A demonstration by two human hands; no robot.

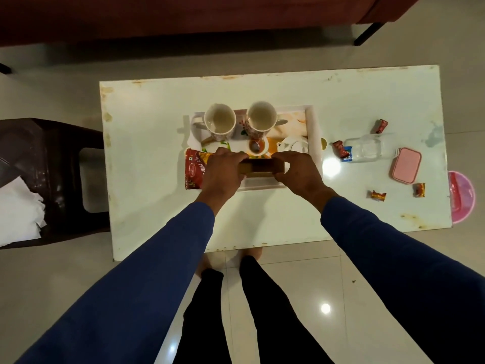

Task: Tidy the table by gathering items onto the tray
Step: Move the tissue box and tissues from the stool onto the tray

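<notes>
While both hands curl round the ends of a brown box (pixel 262 168), the left hand (pixel 223 168) grips its left end and the right hand (pixel 298 170) its right end, fingers wrapped over the top edge, holding it above the near part of the tray (pixel 313 127). The tray, white-rimmed with a printed base, sits near the middle of the white surface (pixel 147 122). On its far side stand two mugs, the left mug (pixel 220 120) and the right mug (pixel 262 118), both upright. Nearer the hands lie a small bowl (pixel 258 147) with something dark inside and a small white teapot (pixel 295 145). A red snack packet (pixel 195 169) lies at the tray's near left corner, partly under the left hand.

To the right of the tray, still on the surface, are a clear bottle (pixel 367 149) on its side, a pink lidded box (pixel 406 165) beside it, and several wrapped sweets: one far (pixel 380 126), one just left of the bottle (pixel 340 149), two near the front edge (pixel 378 195) (pixel 419 189). A dark stool (pixel 60 164) stands on the floor to the left, with white paper (pixel 18 208) on it.
</notes>
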